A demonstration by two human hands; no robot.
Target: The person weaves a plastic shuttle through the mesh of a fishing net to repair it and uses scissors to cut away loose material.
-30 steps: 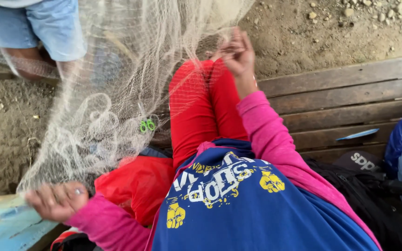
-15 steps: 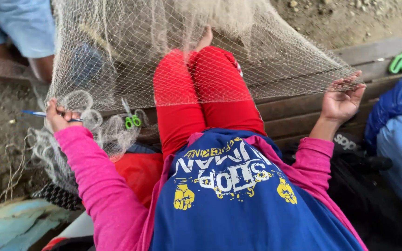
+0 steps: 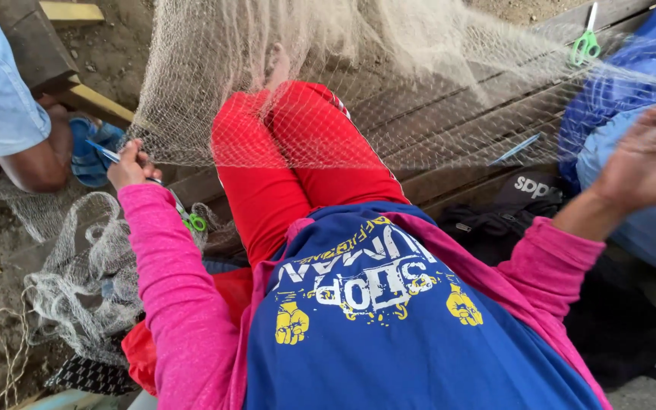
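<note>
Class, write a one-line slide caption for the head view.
Left hand and right hand spread a pale mesh fishing net over red-trousered legs.

The person wears a blue shirt (image 3: 389, 334) with white lettering and yellow fist prints, bright pink long sleeves (image 3: 168, 281), and red trousers (image 3: 282, 167).

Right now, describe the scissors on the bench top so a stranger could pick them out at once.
Follow the brown wooden bench to its far upper right end, under the pale fishing net. The scissors lie there, beside a blue bag. Their bright green handles and upper-right spot separate them from the second green-handled pair by the pink left sleeve.
</note>
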